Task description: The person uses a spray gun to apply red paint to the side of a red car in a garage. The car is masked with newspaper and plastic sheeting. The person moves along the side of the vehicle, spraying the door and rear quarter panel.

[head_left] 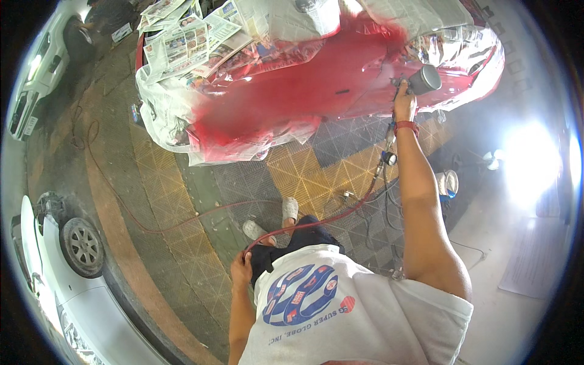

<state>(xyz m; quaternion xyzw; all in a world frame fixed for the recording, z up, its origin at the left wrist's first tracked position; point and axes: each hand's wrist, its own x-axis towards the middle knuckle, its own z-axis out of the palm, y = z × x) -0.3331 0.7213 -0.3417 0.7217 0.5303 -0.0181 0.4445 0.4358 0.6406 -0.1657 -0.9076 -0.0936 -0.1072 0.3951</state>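
My right hand [404,100], arm outstretched, is closed on a spray gun [401,84] with a dark grey cup [426,79], held over the right part of a red car body panel [328,85]. Newspapers [179,45] and plastic sheeting [462,52] cover the panel's edges, with red paint misted on the lower left covering. A hose and round gauge [388,158] hang below the gun. My left hand [242,263], low by my hip, grips the red air hose [322,218], which runs up to the gun.
A white car with a wheel [83,246] stands at lower left, another white vehicle [36,79] at upper left. Hoses lie across grey and yellow floor tiles [152,182]. A white bucket [447,182] and a bright lamp [524,164] are at the right.
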